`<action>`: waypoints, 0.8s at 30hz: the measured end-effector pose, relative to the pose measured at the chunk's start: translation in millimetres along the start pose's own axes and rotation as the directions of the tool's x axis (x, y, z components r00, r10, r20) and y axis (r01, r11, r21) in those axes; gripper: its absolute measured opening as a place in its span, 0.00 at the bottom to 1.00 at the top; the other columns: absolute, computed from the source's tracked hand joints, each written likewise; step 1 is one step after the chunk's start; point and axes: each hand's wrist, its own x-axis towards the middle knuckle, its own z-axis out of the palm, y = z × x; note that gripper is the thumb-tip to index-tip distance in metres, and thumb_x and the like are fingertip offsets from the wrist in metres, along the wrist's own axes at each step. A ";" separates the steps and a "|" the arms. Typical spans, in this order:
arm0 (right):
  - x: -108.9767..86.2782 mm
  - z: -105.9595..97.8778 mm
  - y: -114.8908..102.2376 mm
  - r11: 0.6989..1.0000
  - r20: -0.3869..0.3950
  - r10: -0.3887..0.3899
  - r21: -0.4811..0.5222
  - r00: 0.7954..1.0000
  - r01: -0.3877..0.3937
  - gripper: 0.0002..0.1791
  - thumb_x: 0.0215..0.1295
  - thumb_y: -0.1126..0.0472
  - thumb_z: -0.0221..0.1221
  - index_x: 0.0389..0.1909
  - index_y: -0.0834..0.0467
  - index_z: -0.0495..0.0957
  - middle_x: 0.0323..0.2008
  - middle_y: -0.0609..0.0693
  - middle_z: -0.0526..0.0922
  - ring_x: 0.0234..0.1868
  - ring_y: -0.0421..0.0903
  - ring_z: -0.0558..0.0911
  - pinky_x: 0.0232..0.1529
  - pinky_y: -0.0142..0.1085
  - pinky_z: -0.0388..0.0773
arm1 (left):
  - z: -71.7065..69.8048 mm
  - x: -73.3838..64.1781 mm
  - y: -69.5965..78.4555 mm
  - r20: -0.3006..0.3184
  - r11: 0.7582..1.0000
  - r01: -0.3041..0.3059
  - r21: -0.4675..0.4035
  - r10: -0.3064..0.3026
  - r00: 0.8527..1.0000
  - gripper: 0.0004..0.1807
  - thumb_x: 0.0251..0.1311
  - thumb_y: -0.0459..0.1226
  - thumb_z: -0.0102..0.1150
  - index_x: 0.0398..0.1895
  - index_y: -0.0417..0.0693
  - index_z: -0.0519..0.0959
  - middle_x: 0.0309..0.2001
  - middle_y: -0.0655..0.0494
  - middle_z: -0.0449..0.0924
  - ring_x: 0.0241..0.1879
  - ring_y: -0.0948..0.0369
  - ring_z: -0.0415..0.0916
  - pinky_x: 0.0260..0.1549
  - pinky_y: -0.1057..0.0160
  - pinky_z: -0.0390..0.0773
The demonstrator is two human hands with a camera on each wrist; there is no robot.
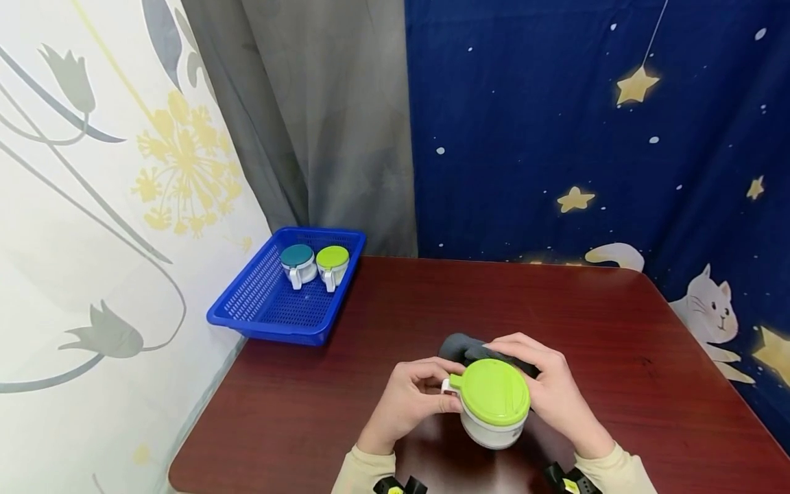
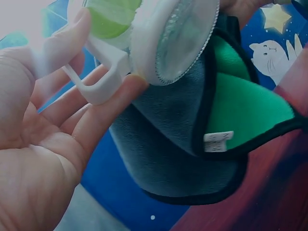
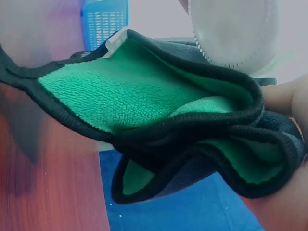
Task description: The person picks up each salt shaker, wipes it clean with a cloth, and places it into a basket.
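A seasoning jar (image 1: 494, 394) with a lime-green lid, clear body and white handle is raised over the front of the table. My left hand (image 1: 410, 398) pinches its white handle (image 2: 103, 79) between thumb and fingers. On the jar's other side, my right hand (image 1: 552, 384) grips a bunched cloth (image 3: 144, 91), dark grey outside and bright green inside with black edging. The cloth's grey side (image 1: 457, 346) shows behind the lid in the head view. A small white label (image 2: 219, 141) is sewn at its edge. Folds hide most of the right fingers in the right wrist view.
At the table's back left is a blue plastic basket (image 1: 247, 317). Inside stand two similar jars, one with a teal lid (image 1: 297, 255), one with a lime-green lid (image 1: 332, 256). A patterned wall borders the dark red table (image 1: 605, 329) on the left, curtains behind.
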 end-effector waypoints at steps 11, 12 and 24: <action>9.9 -8.8 -33.6 0.993 -0.041 -0.117 0.027 0.992 0.118 0.23 0.58 0.85 0.59 0.52 0.63 0.83 0.49 0.58 0.82 0.50 0.49 0.81 0.50 0.30 0.78 | 3.2 2.3 0.8 0.106 1.000 -0.027 -0.009 0.027 0.994 0.08 0.51 0.24 0.73 0.34 0.36 0.84 0.51 0.44 0.83 0.47 0.50 0.83 0.41 0.54 0.84; 10.4 -9.4 -33.8 0.991 -0.033 -0.125 0.031 0.992 0.127 0.24 0.58 0.85 0.59 0.52 0.63 0.83 0.50 0.59 0.82 0.51 0.48 0.81 0.50 0.30 0.78 | 3.2 2.7 0.9 0.108 1.000 -0.026 -0.012 0.027 0.994 0.08 0.51 0.24 0.73 0.34 0.36 0.84 0.51 0.44 0.83 0.48 0.50 0.83 0.41 0.53 0.84; 4.7 -2.6 -24.0 0.993 0.050 -0.114 0.005 0.992 0.114 0.22 0.61 0.80 0.61 0.53 0.60 0.83 0.48 0.53 0.82 0.48 0.46 0.82 0.48 0.30 0.78 | 0.1 -1.1 -1.7 0.031 0.999 -0.042 -0.010 0.042 0.999 0.08 0.52 0.27 0.74 0.33 0.35 0.84 0.51 0.43 0.84 0.44 0.50 0.85 0.40 0.52 0.84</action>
